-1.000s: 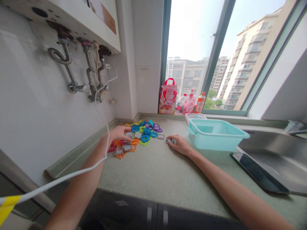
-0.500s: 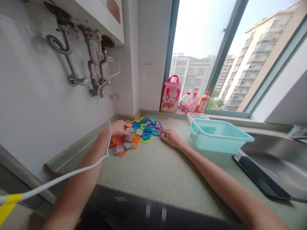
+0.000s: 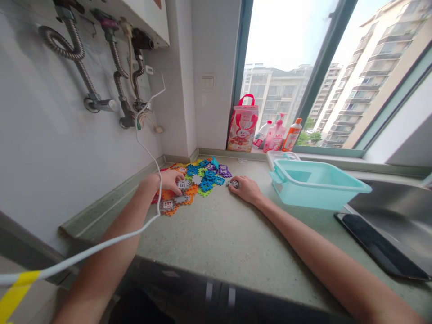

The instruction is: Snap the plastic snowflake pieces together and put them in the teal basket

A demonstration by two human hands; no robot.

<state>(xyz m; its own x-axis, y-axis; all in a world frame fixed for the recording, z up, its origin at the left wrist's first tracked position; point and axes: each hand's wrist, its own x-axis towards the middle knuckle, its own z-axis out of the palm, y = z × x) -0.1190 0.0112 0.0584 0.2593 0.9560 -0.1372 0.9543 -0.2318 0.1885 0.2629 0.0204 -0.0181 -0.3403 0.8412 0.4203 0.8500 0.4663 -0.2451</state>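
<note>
A heap of flat, coloured interlocking plastic tiles [image 3: 199, 177] lies on the countertop [image 3: 216, 234] in the corner by the wall. My left hand [image 3: 168, 181] rests on the left side of the heap, its fingers curled over a grey tile [image 3: 183, 185]. My right hand [image 3: 246, 189] lies on the counter at the heap's right edge, fingertips pinched on another small grey tile [image 3: 233, 183].
A turquoise plastic basin [image 3: 317, 184] stands right of my right hand, a clear lidded box [image 3: 281, 155] behind it. A sink [image 3: 398, 211] and a dark phone [image 3: 381, 249] lie at right. Bottles [image 3: 280, 135] and a red bag [image 3: 243, 128] stand on the sill. A white cable [image 3: 148, 148] hangs over my left arm.
My right hand slid left with its grey tile to the heap's edge. My left hand stayed on the heap. The camera tilted down and right slightly.
</note>
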